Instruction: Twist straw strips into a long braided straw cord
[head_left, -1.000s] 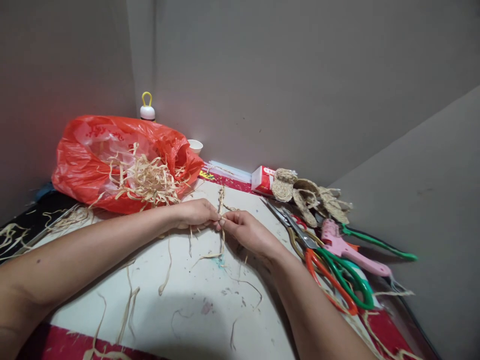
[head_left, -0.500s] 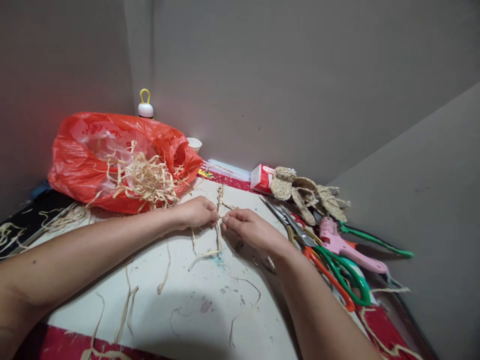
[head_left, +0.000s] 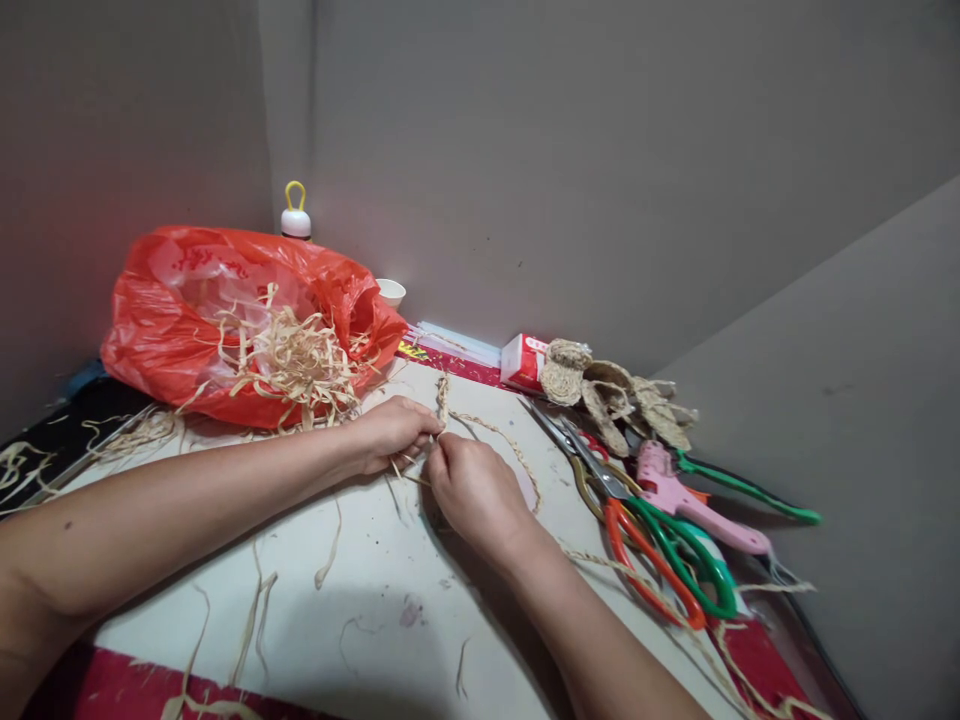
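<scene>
A braided straw cord [head_left: 442, 398] stands out beyond my fingertips over the middle of the white board. My left hand [head_left: 397, 436] pinches it from the left, with thin loose strands poking out below the fingers. Close against it, my right hand [head_left: 480, 492] is closed on the same cord, the back of the hand turned up and covering the grip. From there a thinner twisted length [head_left: 517, 455] curves out to the right and passes behind my right wrist.
At the left, a red plastic bag [head_left: 157, 320] spills dried straw strands [head_left: 300, 365]. To the right lie green-handled scissors [head_left: 709, 560], orange-handled scissors [head_left: 630, 560], a pink glue gun [head_left: 697, 510], woven straw pieces [head_left: 566, 375] and a red-and-white box [head_left: 523, 362]. A bowl [head_left: 391, 292] stands behind.
My right hand has moved left and turned over, closing beside my left hand. The strands that hung below the fingers are now mostly covered, and a twisted length shows to the right.
</scene>
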